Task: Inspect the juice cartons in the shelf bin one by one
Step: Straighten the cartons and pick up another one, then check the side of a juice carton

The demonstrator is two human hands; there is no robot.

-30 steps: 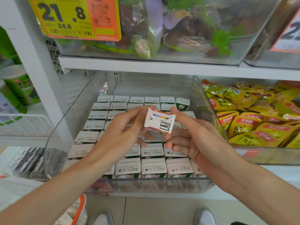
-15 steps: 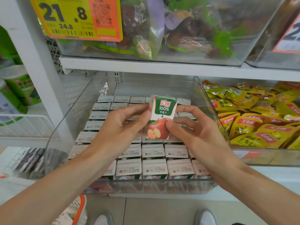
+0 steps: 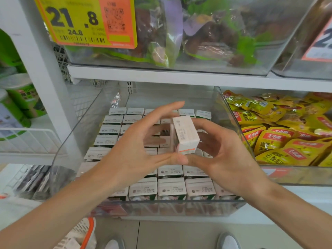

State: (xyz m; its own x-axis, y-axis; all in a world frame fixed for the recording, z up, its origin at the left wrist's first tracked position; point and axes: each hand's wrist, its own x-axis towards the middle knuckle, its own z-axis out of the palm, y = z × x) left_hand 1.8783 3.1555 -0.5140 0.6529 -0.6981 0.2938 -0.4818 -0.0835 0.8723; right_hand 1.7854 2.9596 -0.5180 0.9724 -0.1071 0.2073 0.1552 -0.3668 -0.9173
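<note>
I hold one small juice carton [image 3: 186, 134] above the clear shelf bin [image 3: 75, 133], its white printed top turned toward me. My right hand [image 3: 228, 159] grips it with the thumb under its lower edge and the fingers curled round its far right side. My left hand [image 3: 136, 150] pinches it from the left, thumb at the bottom corner, blurred middle fingers at its side and the index finger lifted clear. Several rows of identical cartons [image 3: 170, 189] stand upright in the bin, packed close together.
A bin of yellow snack packets [image 3: 280, 141] sits directly to the right. The shelf above holds clear bins of bagged goods [image 3: 206, 36] and a yellow price tag [image 3: 84, 20]. A white upright post [image 3: 41, 72] and wire shelf [image 3: 27, 139] stand at left. My shoes [image 3: 228, 241] show on the floor below.
The carton has turned in my hands from its base, to its green apple front, to its white top now. My left fingers have spread and my index finger has lifted off.
</note>
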